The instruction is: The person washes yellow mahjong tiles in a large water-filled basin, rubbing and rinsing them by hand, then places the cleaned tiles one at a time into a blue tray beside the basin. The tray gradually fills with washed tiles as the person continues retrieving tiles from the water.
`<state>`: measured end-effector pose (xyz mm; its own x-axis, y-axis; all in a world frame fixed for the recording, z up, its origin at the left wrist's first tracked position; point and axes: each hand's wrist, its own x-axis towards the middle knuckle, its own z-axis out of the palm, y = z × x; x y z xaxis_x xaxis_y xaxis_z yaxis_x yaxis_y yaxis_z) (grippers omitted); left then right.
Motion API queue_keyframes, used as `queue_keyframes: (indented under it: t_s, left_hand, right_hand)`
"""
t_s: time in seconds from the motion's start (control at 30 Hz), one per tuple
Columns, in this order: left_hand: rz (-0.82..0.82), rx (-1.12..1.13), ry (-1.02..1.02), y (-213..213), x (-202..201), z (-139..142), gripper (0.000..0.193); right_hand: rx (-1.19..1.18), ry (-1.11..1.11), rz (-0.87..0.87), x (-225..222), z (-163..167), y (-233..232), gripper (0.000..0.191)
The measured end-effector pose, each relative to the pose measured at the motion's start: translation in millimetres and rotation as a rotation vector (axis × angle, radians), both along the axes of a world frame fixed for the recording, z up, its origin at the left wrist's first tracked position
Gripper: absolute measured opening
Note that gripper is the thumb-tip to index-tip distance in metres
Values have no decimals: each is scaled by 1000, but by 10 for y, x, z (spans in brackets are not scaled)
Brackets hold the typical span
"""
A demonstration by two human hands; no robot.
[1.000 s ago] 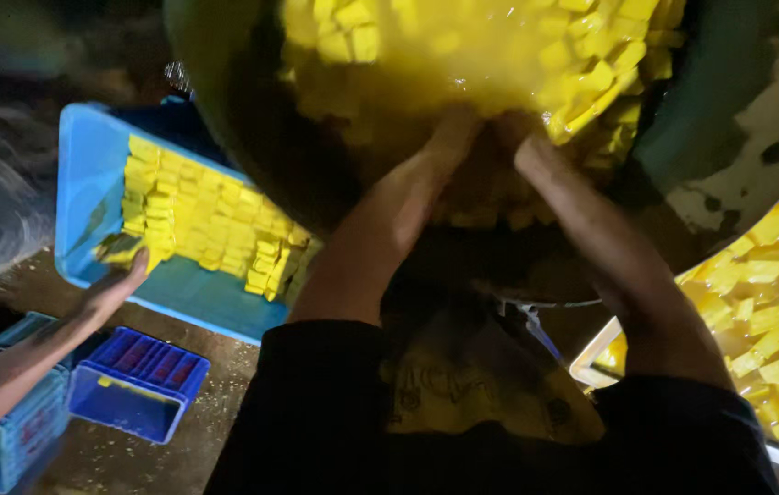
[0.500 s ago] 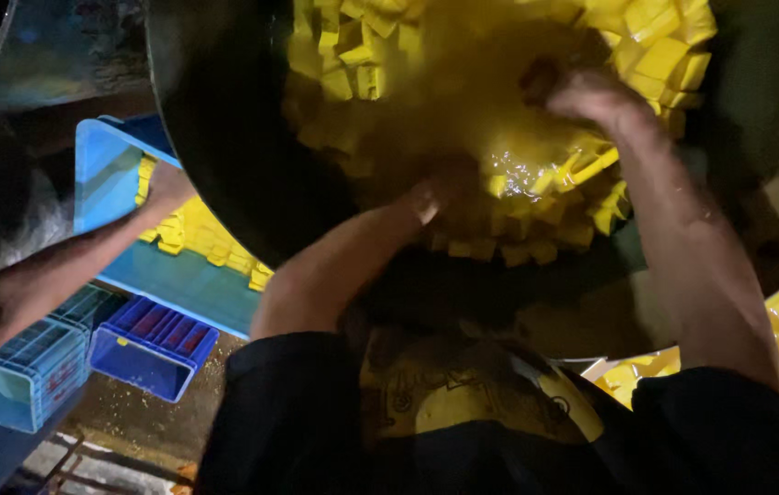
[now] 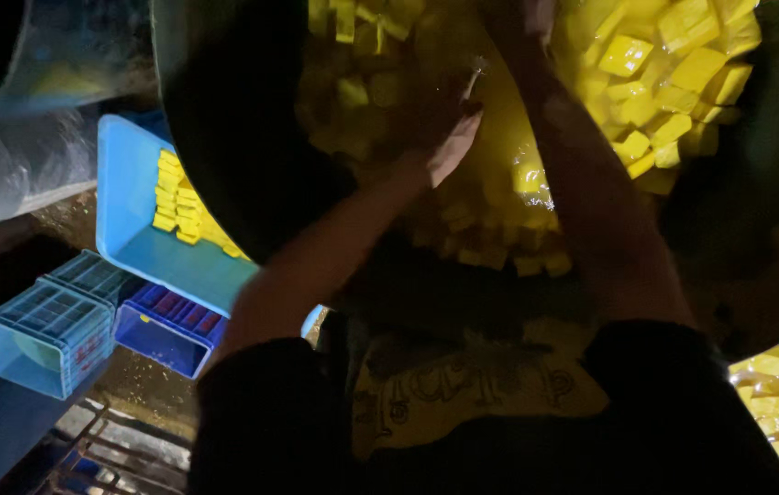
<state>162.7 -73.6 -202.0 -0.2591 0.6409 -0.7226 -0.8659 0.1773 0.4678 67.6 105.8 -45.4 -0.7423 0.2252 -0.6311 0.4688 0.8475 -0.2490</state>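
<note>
Reaching with both arms into a big dark pan (image 3: 224,156) full of yellow cubes (image 3: 655,82) in yellow liquid. Left hand (image 3: 449,137) lying among the cubes, palm turned up and fingers loosely spread, gripping nothing that shows. Right hand (image 3: 522,23) running out at the top edge of view, possibly buried in the cubes; clenched or loose, cannot tell. Left of the pan, a light blue tray (image 3: 132,229) leaning tilted, carrying rows of yellow cubes. Below it, small blue crates (image 3: 50,330) sitting side by side.
</note>
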Motion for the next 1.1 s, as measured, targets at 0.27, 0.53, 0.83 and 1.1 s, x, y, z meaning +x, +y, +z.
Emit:
queue_keyframes:
  t_s: [0.27, 0.53, 0.83, 1.1]
  left_hand:
    - [-467, -384, 1006, 215, -626, 359, 62]
    - [175, 216, 200, 525, -829, 410, 44]
    - [847, 505, -26, 1247, -557, 574, 30]
    - [975, 413, -54, 1108, -334, 838, 29]
  right_hand:
    - [-619, 217, -343, 574, -95, 606, 18]
    - [-1847, 168, -1286, 1352, -433, 998, 17]
    - [-607, 737, -121, 1137, 320, 354, 23]
    - [-750, 757, -123, 1343, 137, 355, 24]
